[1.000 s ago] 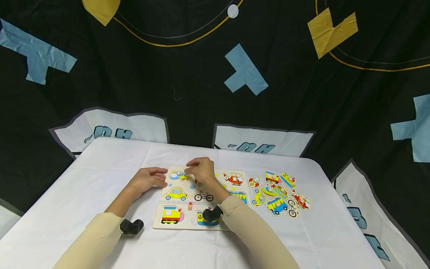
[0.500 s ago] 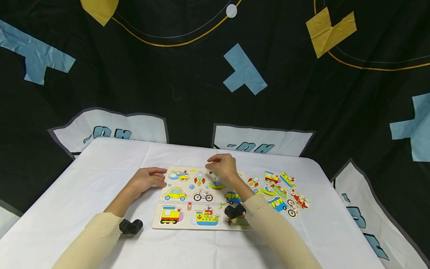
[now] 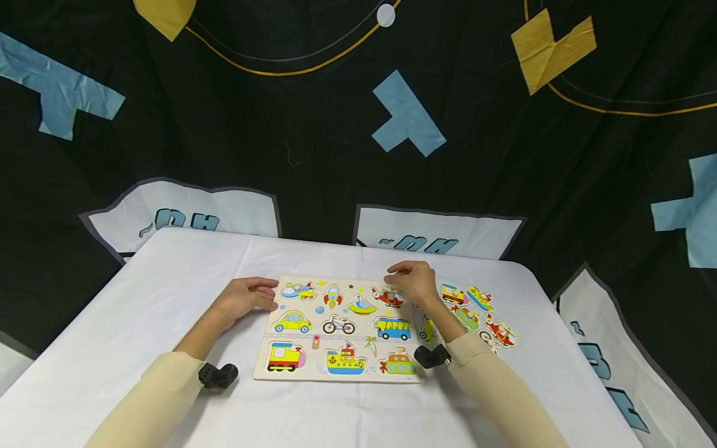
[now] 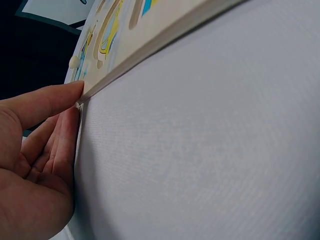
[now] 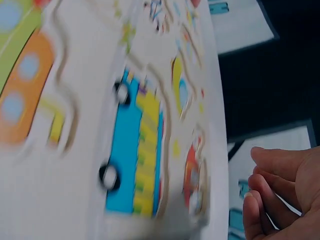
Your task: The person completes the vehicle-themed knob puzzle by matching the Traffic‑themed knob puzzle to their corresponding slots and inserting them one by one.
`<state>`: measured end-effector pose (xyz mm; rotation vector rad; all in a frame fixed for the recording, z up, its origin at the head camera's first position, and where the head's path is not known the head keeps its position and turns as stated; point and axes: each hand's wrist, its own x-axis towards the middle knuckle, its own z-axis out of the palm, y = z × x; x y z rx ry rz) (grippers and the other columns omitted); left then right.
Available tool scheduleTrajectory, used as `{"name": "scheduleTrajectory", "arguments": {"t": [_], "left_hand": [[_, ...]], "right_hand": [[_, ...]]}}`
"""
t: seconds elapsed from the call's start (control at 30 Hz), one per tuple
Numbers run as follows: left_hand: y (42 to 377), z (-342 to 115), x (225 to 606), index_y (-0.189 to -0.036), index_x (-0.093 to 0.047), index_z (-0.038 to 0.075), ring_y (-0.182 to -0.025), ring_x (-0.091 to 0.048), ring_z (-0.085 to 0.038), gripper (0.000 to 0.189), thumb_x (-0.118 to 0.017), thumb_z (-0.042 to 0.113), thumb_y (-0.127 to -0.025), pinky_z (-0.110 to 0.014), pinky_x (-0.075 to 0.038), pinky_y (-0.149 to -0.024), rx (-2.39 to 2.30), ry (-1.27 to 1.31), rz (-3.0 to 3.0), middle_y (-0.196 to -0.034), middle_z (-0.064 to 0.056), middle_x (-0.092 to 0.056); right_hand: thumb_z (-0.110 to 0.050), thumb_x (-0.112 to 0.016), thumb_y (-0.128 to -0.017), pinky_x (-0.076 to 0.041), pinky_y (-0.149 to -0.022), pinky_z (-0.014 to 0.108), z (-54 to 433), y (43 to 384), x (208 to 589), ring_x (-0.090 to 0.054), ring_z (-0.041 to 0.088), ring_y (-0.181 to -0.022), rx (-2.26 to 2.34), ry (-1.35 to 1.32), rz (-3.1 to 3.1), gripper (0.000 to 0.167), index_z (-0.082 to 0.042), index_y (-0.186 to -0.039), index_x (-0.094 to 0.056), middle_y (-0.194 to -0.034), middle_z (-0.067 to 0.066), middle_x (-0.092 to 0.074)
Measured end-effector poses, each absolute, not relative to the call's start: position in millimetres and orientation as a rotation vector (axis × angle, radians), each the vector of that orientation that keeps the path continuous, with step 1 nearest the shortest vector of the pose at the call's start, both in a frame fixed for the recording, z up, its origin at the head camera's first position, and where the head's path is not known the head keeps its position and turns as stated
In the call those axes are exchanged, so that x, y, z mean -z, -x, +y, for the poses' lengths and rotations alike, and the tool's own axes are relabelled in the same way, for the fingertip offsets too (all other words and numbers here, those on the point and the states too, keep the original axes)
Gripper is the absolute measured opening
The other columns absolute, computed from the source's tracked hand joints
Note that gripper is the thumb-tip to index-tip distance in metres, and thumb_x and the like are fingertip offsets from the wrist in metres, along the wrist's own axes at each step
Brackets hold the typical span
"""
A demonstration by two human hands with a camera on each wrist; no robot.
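Note:
A wooden puzzle board [image 3: 261, 367] with vehicle pictures lies flat on the table. At its upper left, an airplane piece [image 3: 298, 291] sits in the board; a small round knob [image 4: 74, 62] shows there in the left wrist view. My left hand [image 3: 246, 300] rests at the board's left edge, its thumb touching the rim and its other fingers loosely bent. My right hand [image 3: 414, 283] is raised by the upper right corner, near the printed helicopter [image 3: 389, 297]. In the right wrist view its fingers [image 5: 275, 165] are loosely curled with nothing between them.
Right of the board lies a cluster of loose puzzle pieces, including a train [image 3: 452, 294], a ship [image 3: 480, 298], a submarine [image 3: 467, 317] and a helicopter piece [image 3: 500, 333]. My right forearm covers some of them. A white cloth [image 3: 213, 423] covers the table; a dark curtain [image 3: 313, 199] hangs behind.
My right hand has moved right from the airplane piece, across the board's top to its upper right corner. The left hand has stayed at the left edge.

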<state>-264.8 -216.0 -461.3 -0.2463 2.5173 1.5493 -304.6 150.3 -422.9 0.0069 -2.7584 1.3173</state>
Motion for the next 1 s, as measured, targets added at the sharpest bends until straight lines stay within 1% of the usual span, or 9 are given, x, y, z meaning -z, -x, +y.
{"name": "scheduleTrajectory", "arguments": {"t": [0.2,0.27,0.5,0.7,1.0], "left_hand": [[267,-216,462,-0.138,-0.061,0.008,-0.102,-0.064,-0.022,0.062,-0.082,0.015,-0.080,-0.043,-0.046,-0.101,-1.548,0.245,2.513,-0.114,-0.010,-0.073],[267,-217,462,-0.138,-0.061,0.008,-0.102,-0.065,-0.022,0.062,-0.082,0.015,-0.080,-0.044,-0.046,-0.100,-1.547,0.237,2.514,-0.115,-0.011,-0.073],[268,-218,462,-0.138,-0.061,0.009,-0.105,-0.065,-0.024,0.061,-0.082,0.015,-0.081,-0.043,-0.046,-0.102,-1.542,0.252,2.505,-0.117,-0.011,-0.072],[266,-218,461,-0.139,-0.061,0.008,-0.106,-0.064,-0.024,0.061,-0.081,0.015,-0.081,-0.046,-0.045,-0.103,-1.543,0.255,2.511,-0.117,-0.011,-0.072],[266,-217,461,-0.139,-0.061,0.009,-0.107,-0.064,-0.025,0.061,-0.081,0.014,-0.081,-0.045,-0.046,-0.103,-1.550,0.254,2.508,-0.119,-0.012,-0.072]], "right_hand": [[-0.021,-0.080,-0.086,-0.051,-0.070,0.028,181,303,428,-0.069,0.022,-0.087,-1.275,0.022,-2.763,0.023,-0.007,-0.105,-0.079,-0.099,0.010,-0.078],[-0.020,-0.079,-0.087,-0.050,-0.066,0.027,190,302,429,-0.069,0.023,-0.085,-1.271,0.026,-2.770,0.024,-0.007,-0.106,-0.079,-0.099,0.011,-0.077],[-0.020,-0.079,-0.087,-0.050,-0.072,0.028,210,295,434,-0.066,0.025,-0.093,-1.231,0.084,-2.833,0.024,-0.008,-0.108,-0.078,-0.103,0.012,-0.075],[-0.017,-0.079,-0.087,-0.050,-0.073,0.028,221,291,442,-0.066,0.024,-0.091,-1.248,0.105,-2.846,0.023,-0.006,-0.107,-0.078,-0.100,0.012,-0.075],[-0.017,-0.079,-0.086,-0.046,-0.076,0.029,226,287,449,-0.062,0.023,-0.091,-1.239,0.107,-2.883,0.021,-0.006,-0.104,-0.078,-0.098,0.010,-0.074]]}}
